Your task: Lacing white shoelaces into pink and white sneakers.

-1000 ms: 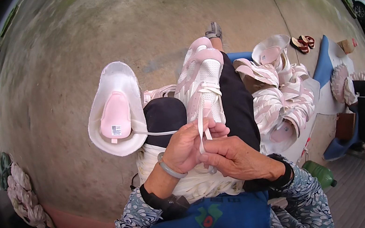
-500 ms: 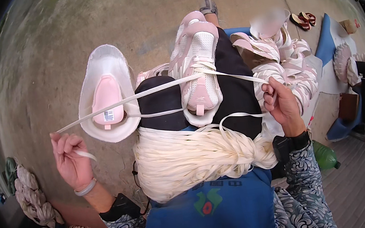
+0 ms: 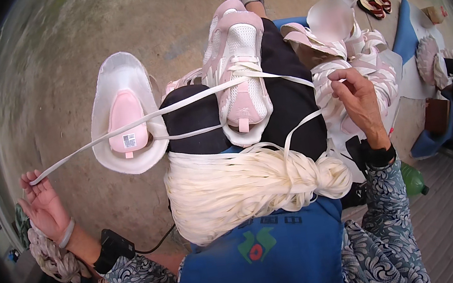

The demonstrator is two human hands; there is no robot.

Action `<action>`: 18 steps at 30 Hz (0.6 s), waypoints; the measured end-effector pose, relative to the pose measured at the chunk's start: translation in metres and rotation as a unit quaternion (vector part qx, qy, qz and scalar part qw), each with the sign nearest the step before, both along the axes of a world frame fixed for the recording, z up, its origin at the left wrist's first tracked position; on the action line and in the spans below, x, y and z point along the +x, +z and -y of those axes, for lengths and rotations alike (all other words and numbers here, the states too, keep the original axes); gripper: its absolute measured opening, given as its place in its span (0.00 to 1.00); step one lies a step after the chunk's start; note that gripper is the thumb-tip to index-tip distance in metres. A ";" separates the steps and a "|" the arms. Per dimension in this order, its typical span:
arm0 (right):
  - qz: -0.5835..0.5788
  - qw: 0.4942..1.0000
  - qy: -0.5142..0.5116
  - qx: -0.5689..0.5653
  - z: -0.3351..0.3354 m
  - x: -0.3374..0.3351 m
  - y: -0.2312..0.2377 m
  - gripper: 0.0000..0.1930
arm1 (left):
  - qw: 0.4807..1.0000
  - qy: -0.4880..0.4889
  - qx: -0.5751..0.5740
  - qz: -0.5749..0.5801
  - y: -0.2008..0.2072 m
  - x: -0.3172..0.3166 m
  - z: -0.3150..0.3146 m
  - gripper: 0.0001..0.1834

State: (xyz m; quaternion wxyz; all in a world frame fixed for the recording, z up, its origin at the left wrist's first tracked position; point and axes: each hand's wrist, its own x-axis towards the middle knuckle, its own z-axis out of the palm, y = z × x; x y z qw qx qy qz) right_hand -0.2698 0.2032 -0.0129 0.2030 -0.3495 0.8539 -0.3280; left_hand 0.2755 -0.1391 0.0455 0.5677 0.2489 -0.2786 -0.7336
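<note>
A pink and white sneaker [image 3: 240, 75] rests sole-down on my black-clad lap, with a flat white lace [image 3: 185, 102] threaded across its front. My left hand [image 3: 42, 201] is stretched far out to the left and pinches the left end of the lace. My right hand [image 3: 358, 98] is raised at the right and grips the other end, so the lace runs taut across the shoe. A thick bundle of cream laces [image 3: 245, 188] lies across my lap just below the shoe.
A white shoe shell with a pink insole [image 3: 125, 121] lies on the concrete floor at the left. A heap of pink and white shoe uppers [image 3: 341, 48] sits to the right, beside blue cushions [image 3: 406, 32] and sandals [image 3: 375, 5]. Coiled rope [image 3: 51, 261] lies by my left arm.
Both hands left the middle of the shoe and spread apart, left hand far left and right hand to the right, pulling the lace out taut across the sneaker.
</note>
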 end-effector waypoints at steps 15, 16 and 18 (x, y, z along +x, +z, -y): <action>-0.035 0.926 0.375 0.013 0.016 0.050 0.009 0.05 | 0.698 -0.376 -0.264 0.549 -0.049 -0.289 -0.126 0.17; -0.049 0.946 0.321 -0.006 0.017 0.045 0.007 0.05 | 0.677 -0.406 -0.240 0.566 -0.045 -0.296 -0.122 0.16; -0.066 0.952 0.295 -0.036 0.014 0.038 0.005 0.06 | 0.652 -0.437 -0.216 0.581 -0.040 -0.305 -0.117 0.16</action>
